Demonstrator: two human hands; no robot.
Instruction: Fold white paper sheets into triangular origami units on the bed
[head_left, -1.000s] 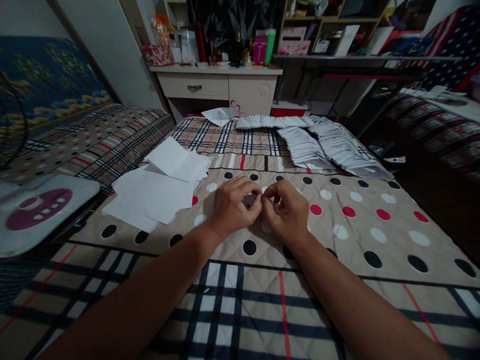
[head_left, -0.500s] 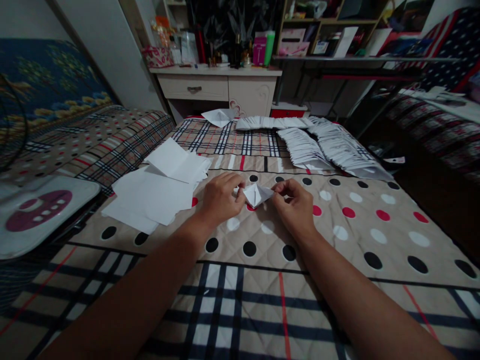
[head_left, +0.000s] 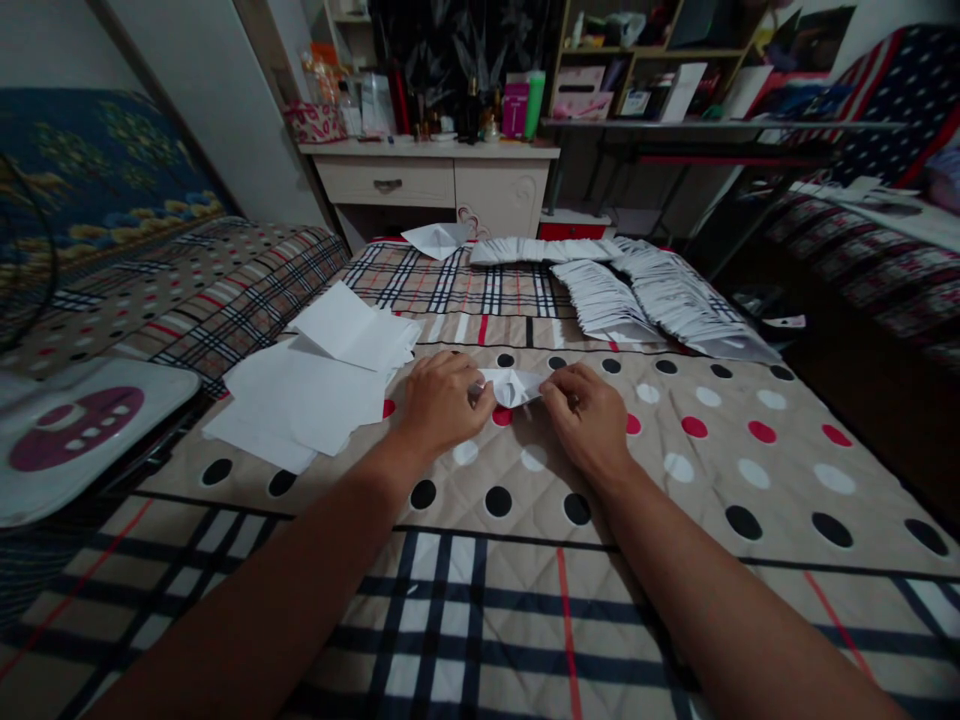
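Between my hands is a small folded white paper [head_left: 513, 388], just over the dotted bedspread [head_left: 675, 500]. My left hand [head_left: 448, 402] pinches its left corner between thumb and fingers. Its right corner is pinched by my right hand [head_left: 586, 412]. Creases run across the paper, and its middle bulges open in a small pocket. Just left of my left hand lies a loose pile of white paper sheets [head_left: 300, 395], the top one creased down its middle.
Rows of tightly packed folded papers [head_left: 682, 300] lie at the far right of the bed. One separate folded paper [head_left: 436, 240] rests near the far edge. A white folding table [head_left: 90, 430] with a purple print stands at the left. Behind the bed is a white dresser [head_left: 420, 180].
The paper's middle has gone from a raised peak to a flatter, opened shape with a small pocket. Both hands keep their hold on its corners, and the left thumb has shifted slightly.
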